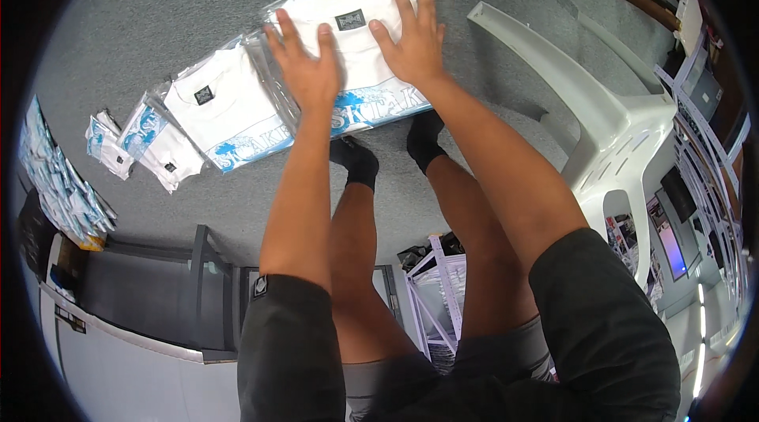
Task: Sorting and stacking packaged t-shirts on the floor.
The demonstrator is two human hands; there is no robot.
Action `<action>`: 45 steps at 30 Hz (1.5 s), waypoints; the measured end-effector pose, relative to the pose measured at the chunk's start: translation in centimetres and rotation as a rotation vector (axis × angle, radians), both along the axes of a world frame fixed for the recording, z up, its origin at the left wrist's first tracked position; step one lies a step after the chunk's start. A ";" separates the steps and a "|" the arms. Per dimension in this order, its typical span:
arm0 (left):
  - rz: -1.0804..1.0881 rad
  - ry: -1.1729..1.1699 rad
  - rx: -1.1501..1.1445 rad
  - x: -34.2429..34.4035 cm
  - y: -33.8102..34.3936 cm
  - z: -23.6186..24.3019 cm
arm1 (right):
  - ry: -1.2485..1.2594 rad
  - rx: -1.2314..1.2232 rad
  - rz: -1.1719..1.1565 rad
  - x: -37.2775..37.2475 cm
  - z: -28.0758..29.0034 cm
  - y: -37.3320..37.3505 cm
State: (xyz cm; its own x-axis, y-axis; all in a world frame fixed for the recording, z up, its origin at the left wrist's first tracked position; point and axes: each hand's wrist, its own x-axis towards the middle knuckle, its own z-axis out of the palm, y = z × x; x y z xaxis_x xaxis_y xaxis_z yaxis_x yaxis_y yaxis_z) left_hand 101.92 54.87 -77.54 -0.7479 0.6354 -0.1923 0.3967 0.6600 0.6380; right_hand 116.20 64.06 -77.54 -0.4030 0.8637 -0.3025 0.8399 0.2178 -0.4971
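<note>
A folded white T-shirt in a clear plastic bag lies on the grey carpet in front of my feet. It has a dark neck label and a blue print along its near edge. My left hand rests on its left part, fingers spread. On its right part lies my right hand, fingers also spread, the tips near the far right corner. Just left, a second bagged white T-shirt touches or overlaps the first one's bag; which, I cannot tell. Neither hand grips anything.
Further left lie smaller bagged shirts. A tall stack of bagged shirts stands at the far left. To my right is a white plastic chair, its leg reaching toward the shirts. A dark grey metal frame stands at lower left.
</note>
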 end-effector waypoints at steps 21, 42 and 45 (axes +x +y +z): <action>0.071 -0.083 -0.019 1.5 -0.7 -4.7 | 0.155 0.008 0.012 0.3 -5.2 -1.5; 0.217 0.140 0.121 1.7 -3.0 2.7 | 0.086 0.301 0.244 0.8 2.1 7.0; 0.778 -0.040 0.229 6.8 -5.4 4.6 | 0.101 0.133 0.414 -6.2 6.0 12.3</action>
